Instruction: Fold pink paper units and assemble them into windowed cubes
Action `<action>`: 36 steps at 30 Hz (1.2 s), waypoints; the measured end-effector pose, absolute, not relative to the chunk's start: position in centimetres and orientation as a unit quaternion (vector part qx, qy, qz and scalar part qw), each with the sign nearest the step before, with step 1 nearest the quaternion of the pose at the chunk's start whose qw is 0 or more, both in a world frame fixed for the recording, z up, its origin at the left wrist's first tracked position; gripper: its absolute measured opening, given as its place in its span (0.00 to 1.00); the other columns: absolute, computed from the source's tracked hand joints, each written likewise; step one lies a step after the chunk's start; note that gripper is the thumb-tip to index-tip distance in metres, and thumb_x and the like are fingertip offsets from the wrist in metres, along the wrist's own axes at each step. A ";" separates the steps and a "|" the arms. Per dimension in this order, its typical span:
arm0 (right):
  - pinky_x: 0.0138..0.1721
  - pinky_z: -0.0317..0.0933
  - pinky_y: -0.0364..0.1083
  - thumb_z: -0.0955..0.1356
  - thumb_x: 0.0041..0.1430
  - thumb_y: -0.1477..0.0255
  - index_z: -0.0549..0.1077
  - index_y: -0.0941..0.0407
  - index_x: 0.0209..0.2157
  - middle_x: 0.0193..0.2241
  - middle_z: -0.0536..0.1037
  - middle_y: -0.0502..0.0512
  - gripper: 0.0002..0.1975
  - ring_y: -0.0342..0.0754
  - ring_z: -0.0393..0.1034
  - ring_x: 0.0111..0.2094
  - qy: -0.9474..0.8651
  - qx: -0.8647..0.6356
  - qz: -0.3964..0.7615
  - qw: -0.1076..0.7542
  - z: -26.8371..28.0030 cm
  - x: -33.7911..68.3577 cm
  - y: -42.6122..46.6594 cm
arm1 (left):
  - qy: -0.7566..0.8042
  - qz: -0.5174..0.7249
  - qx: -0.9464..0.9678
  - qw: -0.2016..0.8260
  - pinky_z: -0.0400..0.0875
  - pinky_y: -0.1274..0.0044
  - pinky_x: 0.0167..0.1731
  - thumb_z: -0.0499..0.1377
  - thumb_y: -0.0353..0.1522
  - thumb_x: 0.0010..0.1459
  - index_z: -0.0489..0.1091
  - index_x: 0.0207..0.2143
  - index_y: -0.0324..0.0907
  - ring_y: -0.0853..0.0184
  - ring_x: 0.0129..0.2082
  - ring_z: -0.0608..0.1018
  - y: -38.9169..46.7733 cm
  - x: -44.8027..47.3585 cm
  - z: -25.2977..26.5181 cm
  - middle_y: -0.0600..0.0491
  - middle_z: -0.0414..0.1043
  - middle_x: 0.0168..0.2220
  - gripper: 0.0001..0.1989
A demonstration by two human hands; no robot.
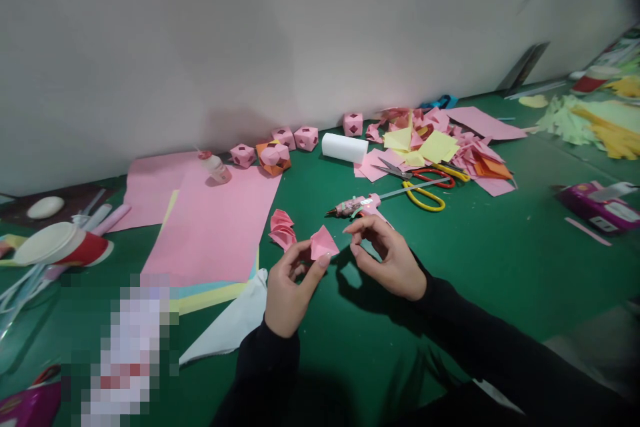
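Note:
My left hand [289,287] pinches a small folded pink paper piece [323,243] between thumb and fingers, just above the green table. My right hand [387,253] hovers beside it with curled fingers spread, holding nothing; whether a fingertip touches the piece is unclear. Two more folded pink pieces [282,229] lie on the table just left of the held one. A pink glue gun [357,205] lies right behind my right hand.
Large pink sheets [215,220] lie to the left over yellow and blue ones. Pink paper cubes [295,140], a white roll [344,147], scissors [425,187] and a heap of paper scraps [450,147] stand further back. A paper cup [65,245] lies at far left.

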State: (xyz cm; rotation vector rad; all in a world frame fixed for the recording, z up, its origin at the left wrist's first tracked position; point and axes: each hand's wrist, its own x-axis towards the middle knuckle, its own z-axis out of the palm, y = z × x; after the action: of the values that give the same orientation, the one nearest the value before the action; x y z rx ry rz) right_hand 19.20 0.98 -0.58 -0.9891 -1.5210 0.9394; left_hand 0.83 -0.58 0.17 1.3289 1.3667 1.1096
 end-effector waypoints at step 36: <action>0.29 0.56 0.45 0.63 0.65 0.73 0.62 0.54 0.27 0.25 0.65 0.49 0.11 0.44 0.60 0.27 -0.704 -0.405 0.332 0.481 -0.1 19.8 0.9 | 0.560 0.445 0.522 0.464 0.70 0.81 0.27 0.66 0.43 0.52 0.73 0.36 0.39 0.71 0.26 0.74 -0.7 1.0 0.4 0.55 0.73 0.28 0.17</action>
State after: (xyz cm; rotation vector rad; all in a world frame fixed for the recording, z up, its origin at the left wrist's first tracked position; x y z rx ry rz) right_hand 19.78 0.94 -0.10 -0.9872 -1.7156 0.8085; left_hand 1.02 -0.68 0.38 1.2828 1.3767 1.0927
